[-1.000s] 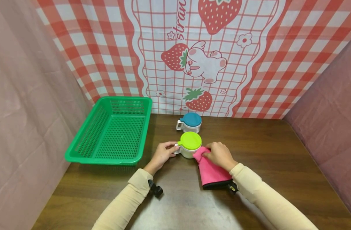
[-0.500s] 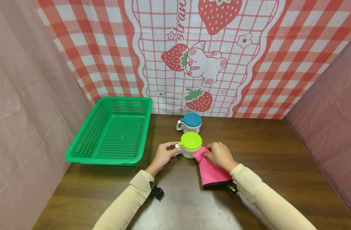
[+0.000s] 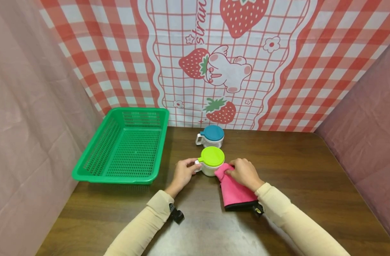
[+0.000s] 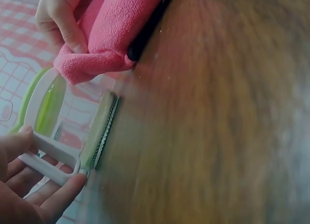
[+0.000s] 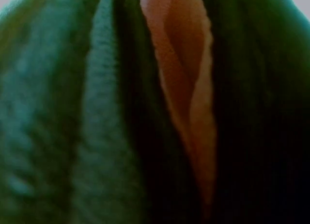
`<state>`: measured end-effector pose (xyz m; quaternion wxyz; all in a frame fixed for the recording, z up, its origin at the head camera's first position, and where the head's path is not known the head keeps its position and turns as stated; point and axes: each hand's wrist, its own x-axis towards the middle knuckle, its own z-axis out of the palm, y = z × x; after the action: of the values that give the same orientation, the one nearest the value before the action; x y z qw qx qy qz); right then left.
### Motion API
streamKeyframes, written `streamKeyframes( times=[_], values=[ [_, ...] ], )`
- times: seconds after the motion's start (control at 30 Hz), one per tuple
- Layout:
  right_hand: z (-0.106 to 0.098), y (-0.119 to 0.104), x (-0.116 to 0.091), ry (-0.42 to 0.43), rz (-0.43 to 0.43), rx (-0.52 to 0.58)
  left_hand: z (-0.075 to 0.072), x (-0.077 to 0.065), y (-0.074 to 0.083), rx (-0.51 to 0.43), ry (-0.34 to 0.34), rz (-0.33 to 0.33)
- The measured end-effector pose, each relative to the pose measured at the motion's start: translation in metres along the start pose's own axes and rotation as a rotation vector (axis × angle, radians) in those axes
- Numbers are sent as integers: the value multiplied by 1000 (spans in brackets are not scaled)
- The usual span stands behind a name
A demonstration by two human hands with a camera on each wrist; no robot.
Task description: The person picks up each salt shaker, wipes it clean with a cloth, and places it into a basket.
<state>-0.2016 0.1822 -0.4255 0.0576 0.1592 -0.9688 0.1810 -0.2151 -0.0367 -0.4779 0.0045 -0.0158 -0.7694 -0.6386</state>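
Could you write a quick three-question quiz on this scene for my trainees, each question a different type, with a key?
1. True or false: the blue-lidded cup stands farther from the person than the lime-lidded cup.
2. What does the right hand hold? A) green basket B) pink cloth C) blue-lidded cup
3. Fill in: the left hand holds the lime-lidded cup by its ____.

Key: 1. True. 2. B. 3. Handle.

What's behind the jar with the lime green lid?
Behind it stands a blue-lidded jar, with its white handle showing. The lime green lid hides its lower front, so whether the jars touch can't be seen.
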Motion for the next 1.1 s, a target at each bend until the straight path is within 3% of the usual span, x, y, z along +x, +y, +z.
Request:
streamKeyframes(
  times=[0.23,0.4,0.6,0.83,1.1],
  values=[
    [0,0,0,13,39,55,1,-3,5,17,74,30],
    [-3,1,-1,35,88,133,1,-5,7,-35,82,24],
    [-8,4,-3,104,108,233,-6,-7,16,-69,60,56],
    [-17,11,-4,142,133,353,-14,-16,37,-72,-7,42],
    [-22,23,-4,199,217,508,-13,-10,22,-156,6,6]
  ],
)
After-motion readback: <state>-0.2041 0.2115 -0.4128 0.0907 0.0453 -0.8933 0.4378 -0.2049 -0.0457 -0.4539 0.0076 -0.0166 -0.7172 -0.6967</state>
